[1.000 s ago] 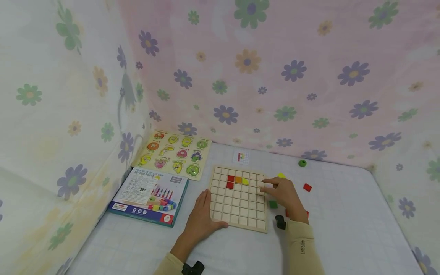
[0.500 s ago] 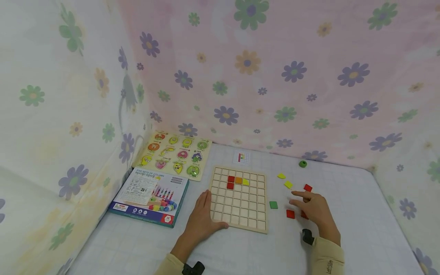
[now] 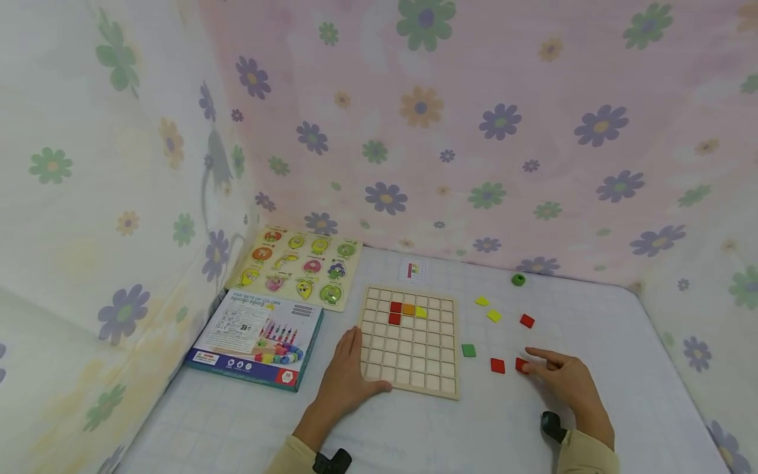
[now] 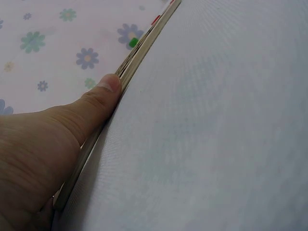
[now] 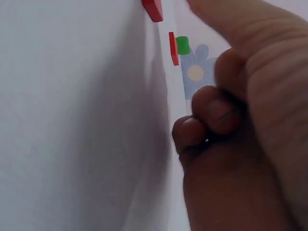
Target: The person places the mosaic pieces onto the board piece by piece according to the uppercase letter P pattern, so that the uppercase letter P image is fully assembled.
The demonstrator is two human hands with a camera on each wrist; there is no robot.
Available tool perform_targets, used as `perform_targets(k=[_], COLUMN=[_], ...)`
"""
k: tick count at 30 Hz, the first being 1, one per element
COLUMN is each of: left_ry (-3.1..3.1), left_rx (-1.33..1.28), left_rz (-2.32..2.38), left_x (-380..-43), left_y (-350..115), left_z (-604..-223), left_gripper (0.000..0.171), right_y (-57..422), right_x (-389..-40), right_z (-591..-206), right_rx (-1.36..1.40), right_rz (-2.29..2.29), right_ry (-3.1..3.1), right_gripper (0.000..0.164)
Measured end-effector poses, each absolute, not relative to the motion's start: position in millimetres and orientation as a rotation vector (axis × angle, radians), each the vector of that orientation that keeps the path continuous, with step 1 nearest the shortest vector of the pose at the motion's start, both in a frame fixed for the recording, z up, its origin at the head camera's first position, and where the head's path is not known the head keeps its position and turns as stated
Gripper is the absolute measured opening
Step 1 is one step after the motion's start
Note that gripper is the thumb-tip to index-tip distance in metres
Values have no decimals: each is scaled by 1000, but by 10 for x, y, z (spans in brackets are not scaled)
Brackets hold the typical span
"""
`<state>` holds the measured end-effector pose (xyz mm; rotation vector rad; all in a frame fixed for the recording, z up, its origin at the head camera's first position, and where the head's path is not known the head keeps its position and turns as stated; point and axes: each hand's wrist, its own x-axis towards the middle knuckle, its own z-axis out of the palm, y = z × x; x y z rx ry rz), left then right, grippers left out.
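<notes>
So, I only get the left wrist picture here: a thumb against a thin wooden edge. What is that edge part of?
Observer: The head view shows it: a wooden board divided into square cells.
Visitor: Oh! Are any coloured pieces sitting in it?
Observer: Yes, four: two red tiles, one orange tile and one yellow tile.
Visitor: And where's the other hand?
Observer: The right hand is over to the board's right, its thumb at a loose red tile.
</notes>
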<state>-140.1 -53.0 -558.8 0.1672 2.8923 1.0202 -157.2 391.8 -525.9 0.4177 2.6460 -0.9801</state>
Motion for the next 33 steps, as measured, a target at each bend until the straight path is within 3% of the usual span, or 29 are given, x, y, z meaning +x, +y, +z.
perform_targets(k=[16, 33], left_ry=[2899, 2891], left_rx=[156, 148], left_rz=[1009, 1000], left_x=[-1411, -1405], left_y=[-534, -526], left_z=[-5631, -5612], left_gripper=[139, 138], right_y=[3944, 3893], right_x=[-1602, -1535], right_z=[-5358, -5322], right_rx=[371, 301], right_rz=[-831, -771], right_ry=[2667, 2788], right_gripper=[77, 49])
